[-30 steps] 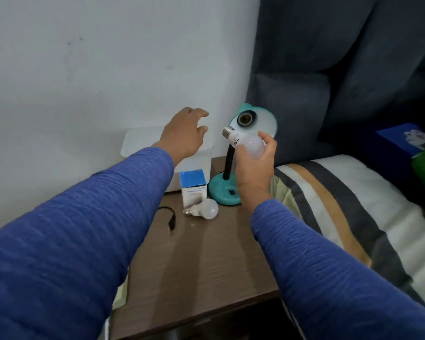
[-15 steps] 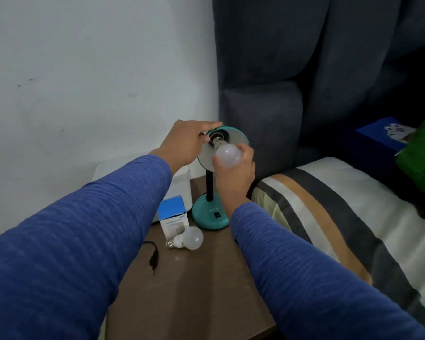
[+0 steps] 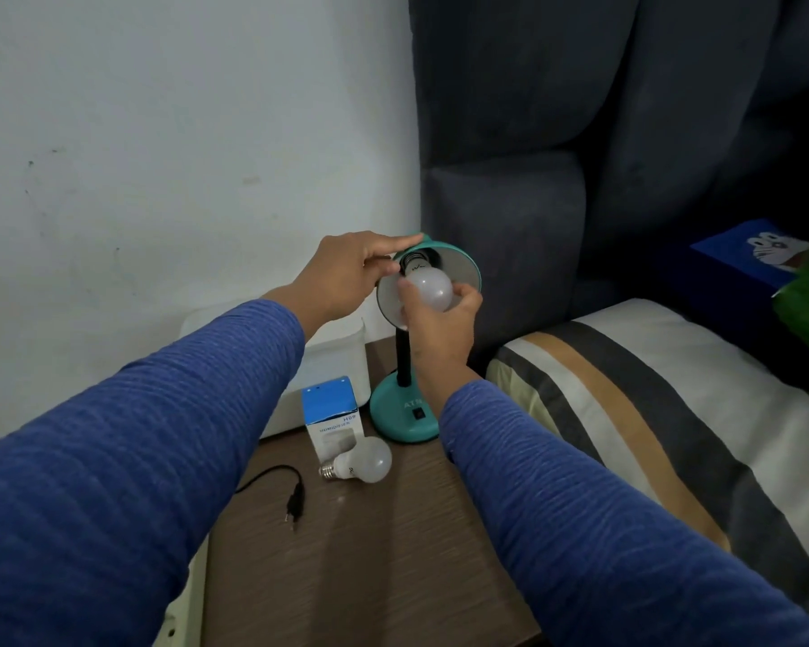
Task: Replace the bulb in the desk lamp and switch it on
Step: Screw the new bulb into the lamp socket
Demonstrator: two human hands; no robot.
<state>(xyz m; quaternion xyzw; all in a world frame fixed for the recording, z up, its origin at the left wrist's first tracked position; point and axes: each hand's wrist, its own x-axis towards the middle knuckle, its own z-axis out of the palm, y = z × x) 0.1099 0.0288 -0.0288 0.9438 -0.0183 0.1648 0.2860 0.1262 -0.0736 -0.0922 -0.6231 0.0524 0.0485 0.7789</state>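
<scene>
Brown bedside table (image 3: 393, 553), lamp (image 3: 405, 415) at back; left hand (image 3: 346, 277) pinching shade (image 3: 458, 263), right hand (image 3: 444, 319) cupped round bulb (image 3: 428, 287) at socket; risks: cross-threading if tilted, plug (image 3: 295, 499) lying loose

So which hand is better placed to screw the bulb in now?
The right hand: its fingers already hold the bulb at the socket, while the left hand steadies the lamp shade.
</scene>
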